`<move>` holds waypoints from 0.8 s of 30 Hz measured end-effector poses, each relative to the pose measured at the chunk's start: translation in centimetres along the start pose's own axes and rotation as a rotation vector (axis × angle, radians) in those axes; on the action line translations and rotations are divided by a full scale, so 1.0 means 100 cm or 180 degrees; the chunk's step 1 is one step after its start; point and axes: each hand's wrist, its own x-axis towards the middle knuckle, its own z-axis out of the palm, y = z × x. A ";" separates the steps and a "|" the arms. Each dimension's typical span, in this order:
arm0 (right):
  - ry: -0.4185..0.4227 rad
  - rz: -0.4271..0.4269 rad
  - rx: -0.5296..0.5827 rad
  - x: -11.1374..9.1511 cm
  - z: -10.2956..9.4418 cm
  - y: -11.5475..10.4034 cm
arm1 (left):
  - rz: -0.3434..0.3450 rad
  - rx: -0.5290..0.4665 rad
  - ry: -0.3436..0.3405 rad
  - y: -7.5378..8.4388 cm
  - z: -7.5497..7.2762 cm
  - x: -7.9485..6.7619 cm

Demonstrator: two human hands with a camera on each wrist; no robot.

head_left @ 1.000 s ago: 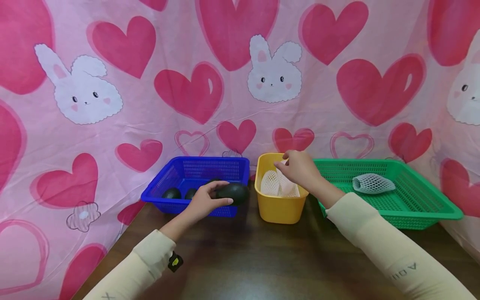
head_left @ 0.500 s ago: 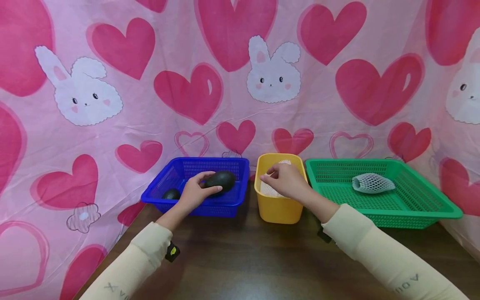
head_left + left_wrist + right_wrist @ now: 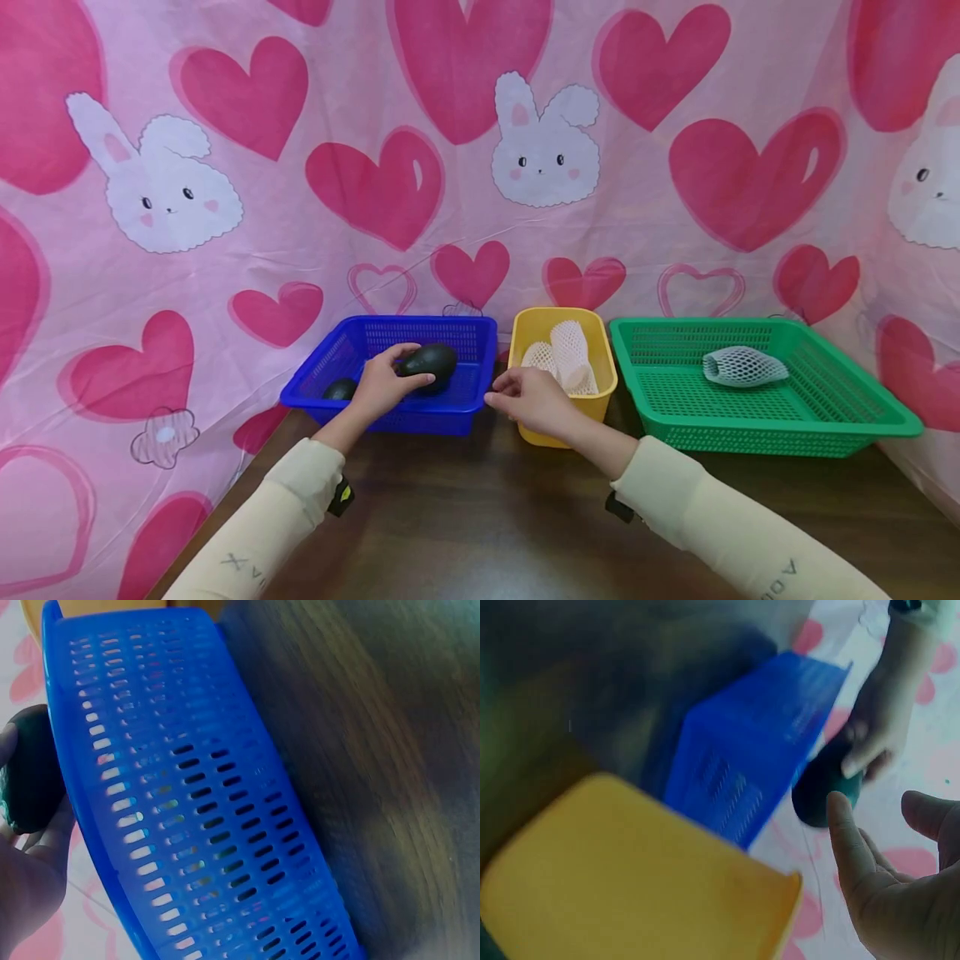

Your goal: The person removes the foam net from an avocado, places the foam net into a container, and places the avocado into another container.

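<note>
My left hand [image 3: 380, 385] grips a dark green avocado [image 3: 431, 365] over the blue basket [image 3: 480, 392]; thumb and fingers lie along its sides. In the left wrist view, the avocado [image 3: 34, 769] shows beyond the basket's rim. My right hand [image 3: 534, 402] holds nothing. It hovers in front of the yellow bin's [image 3: 606, 379] left edge, thumb and fingers apart. From the right wrist view, this hand [image 3: 900, 885] has its fingertips near the avocado [image 3: 821, 787], apparently with a gap. White foam net sleeves [image 3: 572, 350] lie in the yellow bin.
Another dark avocado [image 3: 341, 389] lies in the blue basket's left side. A green basket [image 3: 795, 429] stands to the right, with a bulging white foam net [image 3: 744, 367] inside. All containers stand on a brown wooden table [image 3: 480, 525] before a heart-patterned cloth [image 3: 375, 275].
My right hand has moved left and nearer from over the yellow bin, without a sleeve. My left hand has shifted left with the avocado, farther over the blue basket.
</note>
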 end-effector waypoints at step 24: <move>0.0229 0.0871 0.1836 0.014 0.071 0.023 | 0.0131 0.0725 -0.0468 -0.015 0.012 0.012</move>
